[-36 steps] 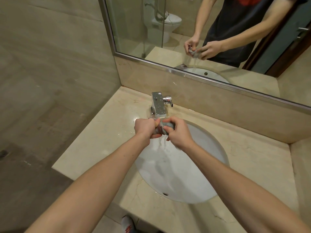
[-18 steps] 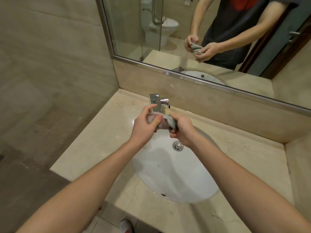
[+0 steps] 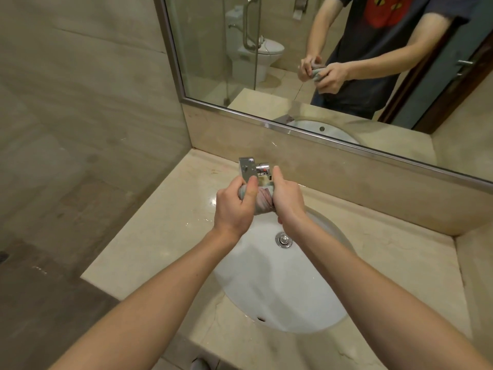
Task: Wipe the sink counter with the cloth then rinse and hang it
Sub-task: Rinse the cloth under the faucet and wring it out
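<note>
A twisted grey and pinkish cloth (image 3: 262, 200) is bunched between both my hands above the back rim of the white oval sink (image 3: 269, 287). My left hand (image 3: 234, 206) grips its left end, thumb on top. My right hand (image 3: 286, 198) grips its right end, thumb raised. Just behind the hands stands the chrome faucet (image 3: 250, 168); no water runs from it. The beige marble counter (image 3: 165, 225) surrounds the sink. The chrome drain plug (image 3: 283, 239) shows below my right wrist.
A framed mirror (image 3: 266, 62) rises behind the backsplash and reflects my hands, a toilet and a glass partition. A tiled wall (image 3: 80, 102) stands at the left. The counter's front edge drops to the floor at lower left.
Both hands have lifted the cloth up from the basin toward the faucet. The water dripping from the cloth a second ago has stopped. The drain is now uncovered.
</note>
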